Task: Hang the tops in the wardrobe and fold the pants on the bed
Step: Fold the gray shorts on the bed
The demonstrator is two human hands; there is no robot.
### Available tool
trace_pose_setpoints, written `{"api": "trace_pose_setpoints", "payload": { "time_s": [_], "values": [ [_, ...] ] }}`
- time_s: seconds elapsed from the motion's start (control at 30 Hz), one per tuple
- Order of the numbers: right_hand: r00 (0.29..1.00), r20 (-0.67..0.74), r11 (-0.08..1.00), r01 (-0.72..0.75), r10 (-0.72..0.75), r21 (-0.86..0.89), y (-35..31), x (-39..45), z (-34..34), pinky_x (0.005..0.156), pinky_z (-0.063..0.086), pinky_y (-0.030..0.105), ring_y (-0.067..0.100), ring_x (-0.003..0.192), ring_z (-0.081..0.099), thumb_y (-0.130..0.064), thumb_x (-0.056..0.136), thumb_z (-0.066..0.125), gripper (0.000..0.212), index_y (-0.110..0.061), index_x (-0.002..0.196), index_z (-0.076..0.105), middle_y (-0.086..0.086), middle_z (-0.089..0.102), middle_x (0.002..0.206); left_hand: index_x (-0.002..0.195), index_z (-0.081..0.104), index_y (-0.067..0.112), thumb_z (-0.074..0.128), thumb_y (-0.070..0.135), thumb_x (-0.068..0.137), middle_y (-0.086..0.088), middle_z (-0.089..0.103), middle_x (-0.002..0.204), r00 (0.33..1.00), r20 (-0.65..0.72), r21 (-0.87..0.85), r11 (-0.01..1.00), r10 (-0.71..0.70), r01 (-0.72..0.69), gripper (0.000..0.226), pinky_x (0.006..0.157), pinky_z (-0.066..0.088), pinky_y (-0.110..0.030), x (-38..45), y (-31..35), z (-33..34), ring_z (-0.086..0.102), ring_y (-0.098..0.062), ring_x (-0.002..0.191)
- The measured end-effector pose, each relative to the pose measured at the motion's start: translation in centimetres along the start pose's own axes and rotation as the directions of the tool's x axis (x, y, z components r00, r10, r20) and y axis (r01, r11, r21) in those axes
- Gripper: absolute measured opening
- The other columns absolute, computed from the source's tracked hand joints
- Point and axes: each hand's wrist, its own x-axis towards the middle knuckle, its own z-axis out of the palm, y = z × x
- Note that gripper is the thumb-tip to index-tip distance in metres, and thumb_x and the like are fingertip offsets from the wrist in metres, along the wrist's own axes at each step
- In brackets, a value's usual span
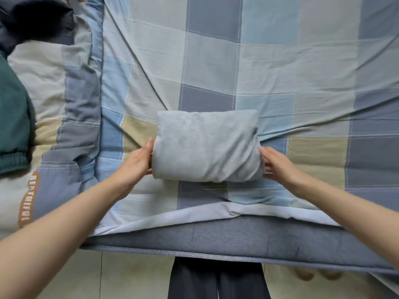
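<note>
A light grey pair of pants, folded into a compact rectangle, lies on the checked bed sheet near the bed's front edge. My left hand presses against the bundle's left side with its fingers on the cloth. At the bundle's lower right corner, my right hand grips the fabric between its fingers. Both hands hold the pants from opposite sides.
A folded quilt lies along the left of the bed, with a dark green garment and a dark navy garment on it. The grey mattress edge runs across the front, with tiled floor below it.
</note>
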Motion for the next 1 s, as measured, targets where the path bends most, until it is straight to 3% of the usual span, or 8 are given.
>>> {"api": "trace_pose_setpoints", "payload": {
  "time_s": [0.1, 0.2, 0.33, 0.43, 0.6, 0.7, 0.8, 1.0],
  "values": [
    [0.990, -0.139, 0.998, 0.009, -0.017, -0.060, 0.2, 1.7, 1.6, 0.089, 0.049, 0.036, 0.015, 0.107, 0.058, -0.049, 0.095, 0.048, 0.041, -0.021, 0.125, 0.043, -0.003, 0.058, 0.120, 0.114, 0.065, 0.025, 0.053, 0.042, 0.097, 0.013, 0.069, 0.110, 0.991, -0.070, 0.108, 0.988, 0.117, -0.109, 0.027, 0.090, 0.049, -0.026, 0.8, -0.8, 2.4, 0.064, -0.003, 0.102],
    [0.925, -0.326, 0.940, 0.082, -0.195, -0.332, 0.4, 2.4, 4.0, 0.085, 0.040, 0.033, 0.019, 0.103, 0.052, -0.047, 0.095, 0.048, 0.036, -0.016, 0.114, 0.047, -0.001, 0.056, 0.110, 0.110, 0.065, 0.018, 0.057, 0.030, 0.097, 0.007, 0.068, 0.103, 0.937, -0.274, 0.148, 0.972, 0.216, -0.181, 0.019, 0.082, 0.044, -0.025, 1.3, -1.1, 4.0, 0.062, -0.010, 0.099],
    [0.837, -0.507, 0.929, 0.006, -0.208, -0.371, 0.7, 3.3, 3.7, 0.084, 0.041, 0.041, 0.036, 0.099, 0.056, -0.026, 0.103, 0.033, 0.036, 0.000, 0.094, 0.057, 0.022, 0.062, 0.101, 0.094, 0.065, 0.006, 0.049, 0.031, 0.101, -0.006, 0.064, 0.093, 0.876, -0.445, 0.163, 0.979, 0.187, -0.126, 0.030, 0.077, 0.041, -0.033, 1.6, -1.8, 4.6, 0.057, -0.020, 0.089],
    [0.838, -0.508, 0.904, -0.042, -0.200, -0.425, 0.9, 3.4, 3.0, 0.079, 0.039, 0.039, 0.037, 0.098, 0.056, -0.020, 0.102, 0.032, 0.030, -0.004, 0.088, 0.053, 0.016, 0.057, 0.091, 0.096, 0.059, 0.004, 0.047, 0.032, 0.101, -0.008, 0.052, 0.104, 0.841, -0.533, 0.156, 0.988, 0.094, -0.011, 0.031, 0.081, 0.033, -0.029, 1.8, -2.4, 5.5, 0.049, -0.021, 0.095],
    [0.886, -0.425, 0.979, 0.124, -0.184, -0.164, 0.7, 2.9, 4.6, 0.096, 0.039, 0.036, 0.021, 0.109, 0.048, -0.047, 0.099, 0.037, 0.045, -0.017, 0.132, 0.035, 0.000, 0.048, 0.119, 0.119, 0.053, 0.020, 0.054, 0.050, 0.093, 0.005, 0.057, 0.111, 0.817, -0.577, -0.007, 1.000, 0.001, -0.006, 0.040, 0.091, 0.040, -0.033, 2.2, -1.7, 6.6, 0.052, -0.018, 0.103],
    [0.906, -0.338, 0.952, 0.175, -0.255, -0.250, 1.2, 2.4, 5.7, 0.091, 0.035, 0.028, 0.017, 0.105, 0.048, -0.049, 0.096, 0.044, 0.060, -0.019, 0.143, 0.023, -0.002, 0.046, 0.125, 0.116, 0.062, 0.022, 0.058, 0.056, 0.089, 0.002, 0.066, 0.115, 0.834, -0.552, -0.002, 1.000, 0.006, -0.008, 0.044, 0.095, 0.044, -0.036, 1.7, -1.4, 6.9, 0.057, -0.020, 0.106],
    [0.898, -0.375, 0.948, 0.122, -0.231, -0.293, 1.5, 2.0, 6.1, 0.084, 0.034, 0.029, 0.027, 0.108, 0.052, -0.043, 0.099, 0.042, 0.046, -0.016, 0.136, 0.036, 0.002, 0.055, 0.115, 0.108, 0.067, 0.015, 0.057, 0.054, 0.090, -0.004, 0.069, 0.110, 0.805, -0.592, -0.007, 1.000, -0.028, 0.029, 0.044, 0.094, 0.047, -0.039, 0.8, -1.4, 6.8, 0.059, -0.026, 0.105],
    [0.890, -0.403, 0.946, 0.086, -0.213, -0.311, 2.1, -3.3, 4.6, 0.078, 0.036, 0.033, 0.034, 0.101, 0.055, -0.023, 0.103, 0.035, 0.028, -0.001, 0.106, 0.054, 0.017, 0.060, 0.105, 0.072, 0.053, -0.002, 0.054, 0.042, 0.096, -0.013, 0.054, 0.075, 0.766, -0.634, -0.052, 0.994, -0.109, 0.098, 0.050, 0.068, 0.036, -0.037, -5.4, -1.3, 7.9, 0.048, -0.026, 0.074]
  ]
}}
